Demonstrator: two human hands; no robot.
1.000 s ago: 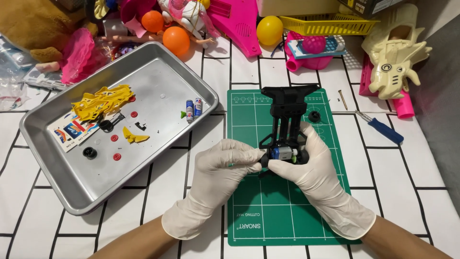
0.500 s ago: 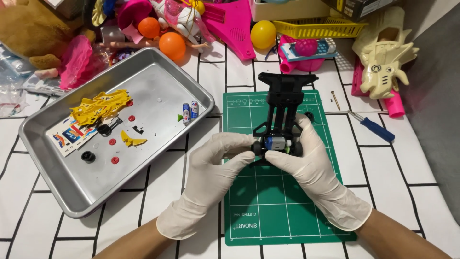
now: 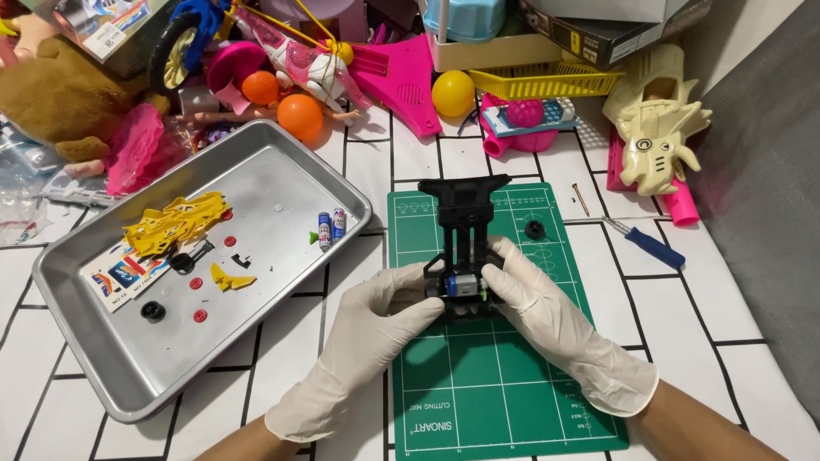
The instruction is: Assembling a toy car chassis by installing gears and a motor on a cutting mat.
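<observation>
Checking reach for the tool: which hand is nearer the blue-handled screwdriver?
Right. The right hand rests on the black toy car chassis, with the blue-handled screwdriver up and to its right, untouched. The left hand grips the chassis from the far side.

Tray left of mat — chassis on mat

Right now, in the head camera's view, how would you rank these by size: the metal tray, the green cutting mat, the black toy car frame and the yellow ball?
Largest to smallest:
1. Metal tray
2. Green cutting mat
3. Black toy car frame
4. Yellow ball

Tray and mat look close in size.
</observation>
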